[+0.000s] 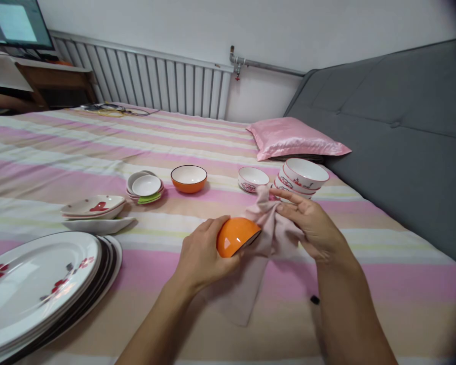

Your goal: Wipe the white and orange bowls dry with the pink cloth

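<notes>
My left hand (203,251) is closed around an orange bowl (237,236), which is tipped so that its glossy outside faces up and its dark rim points to the right. A pale pink cloth (273,233) hangs from my right hand (307,220), pinched between thumb and fingers. The cloth's folds reach the bowl's rim, and its lower end drapes down below the bowl. Behind my hands another orange bowl (189,187) with a white inside stands upright. Beyond the cloth are a small white bowl (253,177) and a stack of white bowls (307,172) with red rims.
Stacked plates (34,284) fill the near left, with oblong dishes (93,204) behind them. Small round dishes (146,185) sit left of the upright orange bowl. Everything rests on a striped bedsheet (155,314). A pink pillow (298,137) lies by the grey headboard (395,111).
</notes>
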Tool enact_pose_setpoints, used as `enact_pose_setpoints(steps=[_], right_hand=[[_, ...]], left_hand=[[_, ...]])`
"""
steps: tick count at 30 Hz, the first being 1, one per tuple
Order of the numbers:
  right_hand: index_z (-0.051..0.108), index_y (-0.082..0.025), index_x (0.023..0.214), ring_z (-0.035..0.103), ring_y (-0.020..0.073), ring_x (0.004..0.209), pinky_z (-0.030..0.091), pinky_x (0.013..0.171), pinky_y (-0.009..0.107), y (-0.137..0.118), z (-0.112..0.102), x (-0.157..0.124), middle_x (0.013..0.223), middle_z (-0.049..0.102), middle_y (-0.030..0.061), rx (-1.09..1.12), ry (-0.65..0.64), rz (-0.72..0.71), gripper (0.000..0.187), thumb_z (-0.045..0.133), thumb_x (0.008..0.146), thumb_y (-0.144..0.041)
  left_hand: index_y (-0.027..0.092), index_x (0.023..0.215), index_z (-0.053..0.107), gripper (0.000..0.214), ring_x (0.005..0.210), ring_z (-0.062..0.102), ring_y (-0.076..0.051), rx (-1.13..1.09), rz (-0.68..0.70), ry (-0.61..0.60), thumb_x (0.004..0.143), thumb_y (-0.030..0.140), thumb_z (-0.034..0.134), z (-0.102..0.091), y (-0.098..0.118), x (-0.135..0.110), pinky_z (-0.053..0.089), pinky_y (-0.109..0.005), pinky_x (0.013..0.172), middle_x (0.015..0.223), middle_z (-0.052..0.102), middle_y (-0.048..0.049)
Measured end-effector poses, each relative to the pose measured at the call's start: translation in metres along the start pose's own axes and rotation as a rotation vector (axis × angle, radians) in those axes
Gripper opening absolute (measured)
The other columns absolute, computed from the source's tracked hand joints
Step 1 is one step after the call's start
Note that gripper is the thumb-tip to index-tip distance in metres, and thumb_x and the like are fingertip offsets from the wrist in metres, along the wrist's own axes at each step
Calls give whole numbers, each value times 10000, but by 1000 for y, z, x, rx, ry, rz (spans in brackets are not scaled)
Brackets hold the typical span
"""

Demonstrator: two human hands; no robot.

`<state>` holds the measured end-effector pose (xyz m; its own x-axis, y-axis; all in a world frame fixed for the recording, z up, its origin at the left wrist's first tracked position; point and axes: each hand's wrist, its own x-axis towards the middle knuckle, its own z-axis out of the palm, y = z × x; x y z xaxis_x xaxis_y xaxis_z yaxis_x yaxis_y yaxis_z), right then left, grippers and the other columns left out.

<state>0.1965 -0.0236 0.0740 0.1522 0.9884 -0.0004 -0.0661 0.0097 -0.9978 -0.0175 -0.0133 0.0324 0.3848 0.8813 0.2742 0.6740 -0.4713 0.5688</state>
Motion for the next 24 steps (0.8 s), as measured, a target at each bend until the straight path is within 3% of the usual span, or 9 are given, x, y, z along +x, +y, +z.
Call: enact_pose_setpoints(steps=[5, 7, 11, 14, 17, 20, 22, 24], right_hand=[[566, -231, 1198, 677, 168, 799, 536, 626, 256, -3, 30, -15, 1055, 700, 79, 98, -278, 57, 492, 702, 733, -313], [562, -236, 1207, 670, 174, 865, 543, 675, 262, -3, 35, -19, 1064, 695, 75, 92, -383, 68, 482, 694, 749, -311], [579, -271, 1180, 643, 164, 957, 524, 764, 253, -4, 36, -23, 1044, 683, 36, 121, -490, 10, 423, 685, 770, -275], [530, -305, 1237, 640, 128, 865, 505, 684, 204, -5, 35, -25, 1044, 667, 20, 111, -567, -77, 466, 662, 793, -253], [472, -291, 1317, 621, 110, 676, 477, 582, 199, -7, 36, -28, 891, 682, 17, -58, -737, -83, 508, 616, 830, -273], [477, -280, 1330, 636, 127, 636, 485, 613, 230, -12, 34, -32, 744, 673, -6, -249, -841, -79, 489, 579, 852, -272], [536, -282, 1274, 642, 122, 617, 483, 594, 228, -14, 31, -33, 840, 692, 7, -302, -807, -71, 445, 597, 834, -267], [611, -247, 1171, 602, 101, 540, 461, 522, 218, -13, 27, -29, 879, 694, 23, -329, -637, -78, 342, 592, 833, -299]], left_hand=[[237, 1150, 544, 498, 1004, 604, -283, -13, 0, -15, 706, 452, 617, -1, 4, 0, 468, -401, 824, 1134, 639, -72], [232, 1217, 499, 577, 1019, 602, -293, -31, -29, -13, 700, 453, 626, 0, 2, 0, 469, -400, 814, 1171, 624, -86], [249, 1456, 165, 955, 1051, 597, -313, -75, -65, 2, 668, 456, 663, 3, -3, 0, 473, -407, 803, 1229, 594, -101], [283, 1478, 28, 1015, 1040, 604, -310, -80, -27, 6, 689, 456, 643, 3, -5, 0, 472, -410, 794, 1219, 596, -89], [289, 1460, 152, 905, 1071, 586, -303, -85, 13, -28, 702, 421, 627, 1, -5, 0, 466, -409, 819, 1218, 598, -81], [272, 1335, 395, 660, 1077, 578, -276, -95, 9, -47, 712, 332, 602, -1, -6, 1, 465, -388, 843, 1234, 591, -64], [243, 1227, 485, 515, 1033, 593, -265, -102, -21, -32, 731, 343, 586, -2, -7, 2, 466, -384, 839, 1184, 614, -63], [229, 1170, 507, 478, 998, 602, -268, -104, -43, -14, 735, 406, 593, -3, -7, 2, 464, -390, 833, 1133, 631, -66]])
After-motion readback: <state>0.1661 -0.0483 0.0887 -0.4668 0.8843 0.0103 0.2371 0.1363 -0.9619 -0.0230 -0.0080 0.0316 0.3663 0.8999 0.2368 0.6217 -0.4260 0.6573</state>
